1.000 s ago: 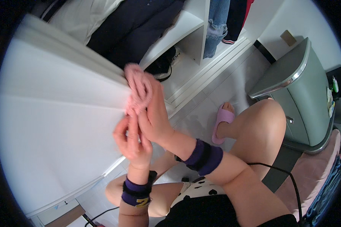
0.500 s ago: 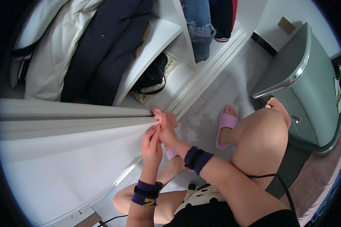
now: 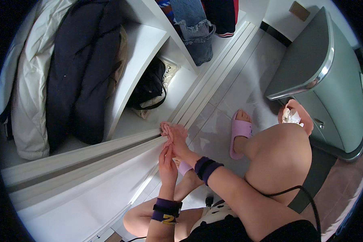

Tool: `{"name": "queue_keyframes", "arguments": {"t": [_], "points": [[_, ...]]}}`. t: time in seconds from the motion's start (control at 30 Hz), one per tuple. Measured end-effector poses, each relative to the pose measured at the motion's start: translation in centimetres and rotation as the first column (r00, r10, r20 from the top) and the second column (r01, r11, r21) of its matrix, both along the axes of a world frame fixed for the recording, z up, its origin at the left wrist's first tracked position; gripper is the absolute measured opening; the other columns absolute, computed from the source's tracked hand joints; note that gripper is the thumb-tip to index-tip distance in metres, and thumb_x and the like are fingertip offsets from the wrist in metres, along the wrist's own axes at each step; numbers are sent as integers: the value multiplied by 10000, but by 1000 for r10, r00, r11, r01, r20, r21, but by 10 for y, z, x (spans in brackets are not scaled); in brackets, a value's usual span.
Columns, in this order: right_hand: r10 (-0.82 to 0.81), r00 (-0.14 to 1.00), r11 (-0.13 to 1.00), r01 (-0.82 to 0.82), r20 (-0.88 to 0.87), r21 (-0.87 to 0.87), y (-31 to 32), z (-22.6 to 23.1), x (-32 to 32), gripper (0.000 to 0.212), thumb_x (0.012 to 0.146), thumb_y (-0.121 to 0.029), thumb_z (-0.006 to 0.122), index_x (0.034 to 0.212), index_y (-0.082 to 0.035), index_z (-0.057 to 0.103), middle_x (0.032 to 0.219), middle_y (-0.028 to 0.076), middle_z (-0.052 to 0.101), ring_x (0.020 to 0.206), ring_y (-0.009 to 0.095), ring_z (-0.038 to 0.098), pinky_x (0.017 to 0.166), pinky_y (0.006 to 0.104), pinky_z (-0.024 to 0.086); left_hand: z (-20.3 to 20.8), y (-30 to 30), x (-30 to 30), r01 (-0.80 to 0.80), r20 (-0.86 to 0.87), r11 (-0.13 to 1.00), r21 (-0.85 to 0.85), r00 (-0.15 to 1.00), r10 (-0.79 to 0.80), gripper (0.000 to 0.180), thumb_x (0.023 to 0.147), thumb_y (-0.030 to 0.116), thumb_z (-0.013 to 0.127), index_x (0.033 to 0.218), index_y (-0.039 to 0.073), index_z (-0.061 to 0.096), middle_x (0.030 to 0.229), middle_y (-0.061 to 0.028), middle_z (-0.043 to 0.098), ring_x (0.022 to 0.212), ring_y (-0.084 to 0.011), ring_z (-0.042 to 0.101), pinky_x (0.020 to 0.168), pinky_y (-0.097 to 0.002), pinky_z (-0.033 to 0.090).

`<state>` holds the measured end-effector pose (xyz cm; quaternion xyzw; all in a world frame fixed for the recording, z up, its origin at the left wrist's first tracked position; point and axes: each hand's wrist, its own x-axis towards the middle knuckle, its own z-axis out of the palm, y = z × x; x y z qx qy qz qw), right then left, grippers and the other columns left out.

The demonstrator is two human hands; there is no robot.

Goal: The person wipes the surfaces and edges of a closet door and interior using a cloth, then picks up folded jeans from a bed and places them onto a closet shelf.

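Note:
A crumpled pink cloth (image 3: 167,133) is bunched against the end edge of the white sliding wardrobe door (image 3: 88,201). My right hand (image 3: 179,147) is closed around the cloth, part of which spreads out beyond the knuckles. Just below it, my left hand (image 3: 167,166) has its fingers pressed together, with their tips pinching a lower fold of the same cloth. Both wrists wear dark purple bands. The palms and part of the cloth are hidden.
Coats (image 3: 82,72) hang in the wardrobe beside a shelf compartment holding a black bag (image 3: 149,86). Jeans (image 3: 195,38) hang farther right. Floor tracks (image 3: 213,80) run along the opening. A green cabinet (image 3: 343,92) stands at right, near a pink bin (image 3: 304,115). A black cable (image 3: 306,193) crosses my lap.
The view has turned, so the wardrobe contents shift left and the door slants more. Both hands stay together on the cloth at the door's edge. More of the pink bin shows.

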<state>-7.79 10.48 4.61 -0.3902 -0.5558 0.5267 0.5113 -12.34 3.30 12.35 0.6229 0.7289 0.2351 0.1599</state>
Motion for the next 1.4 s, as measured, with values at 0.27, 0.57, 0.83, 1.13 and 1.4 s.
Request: {"name": "queue_keyframes", "arguments": {"t": [0.27, 0.57, 0.83, 1.13, 1.4], "points": [[213, 952, 977, -199, 220, -81, 26, -71, 0, 243, 747, -60, 520, 970, -7, 439, 1077, 138, 515, 907, 270, 492, 849, 295, 350, -29, 17, -4, 103, 134, 983, -155, 988, -82, 485, 756, -70, 433, 1230, 30, 440, 1220, -195, 445, 1138, -342, 427, 936, -376, 371], [-31, 956, 938, 129, 293, -323, 4, 1, 11, 379, 774, -79, 464, 1152, -44, 470, 983, 207, 545, 885, 352, 536, 769, 379, 435, -15, -10, -4, -121, 383, 990, -71, 913, 139, 555, 757, -45, 496, 1289, 33, 356, 1215, -189, 424, 1111, -339, 441, 915, -374, 395], [17, 996, 997, -10, 90, -80, 27, 93, 21, 384, 760, -35, 468, 1144, -17, 476, 990, 112, 530, 787, 210, 555, 697, 297, 449, 49, 18, 8, -313, 569, 912, 263, 814, 115, 561, 819, -39, 456, 1337, -2, 245, 1301, -122, 370, 1144, -211, 423, 890, -315, 411], [248, 874, 882, -382, -417, -276, 44, 215, 91, 333, 775, -37, 486, 1107, -19, 493, 900, 36, 574, 771, 92, 547, 621, 212, 439, 122, 49, 35, -215, 696, 900, 380, 707, -124, 446, 796, -33, 518, 1225, 4, 403, 1127, -88, 466, 915, -149, 525, 763, -249, 442], [212, 937, 957, -257, -279, -137, 58, 264, 153, 309, 836, -118, 500, 1134, -35, 489, 922, 21, 565, 797, 81, 516, 660, 219, 430, 188, 81, 42, 94, 608, 919, 384, 724, -327, 178, 735, 45, 618, 891, 9, 541, 812, -41, 589, 650, -85, 506, 597, -237, 436]]}}
